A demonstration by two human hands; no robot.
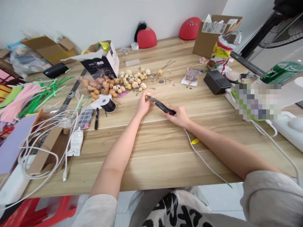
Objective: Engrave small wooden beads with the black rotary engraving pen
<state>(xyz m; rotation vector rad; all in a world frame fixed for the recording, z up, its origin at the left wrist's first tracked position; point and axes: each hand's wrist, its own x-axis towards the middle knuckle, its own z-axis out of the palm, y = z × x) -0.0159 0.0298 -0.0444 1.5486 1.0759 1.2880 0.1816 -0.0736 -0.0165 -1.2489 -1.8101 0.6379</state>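
Note:
Above the middle of the table, my left hand (144, 102) is closed around a small round gourd (148, 95), pale tan, mostly hidden by the fingers. My right hand (178, 115) grips a slim black rotary tool (162, 106) with a lit red spot on its body. The tool's metal nose points left and meets the gourd or sits right at it; exact contact is too small to tell. From beneath my right hand a white cable (201, 157) with a yellow tag runs to the table's front edge. Several similar pale round gourds (134, 84) lie just beyond my left hand.
Brown round pieces (94, 88) in a clear bag, a spool of black cord (107, 103) and a black marker (96, 119) lie to the left, near coiled white cables (50, 138). At right stand a black box (217, 82), a snack bag (220, 53) and a green bottle (281, 72).

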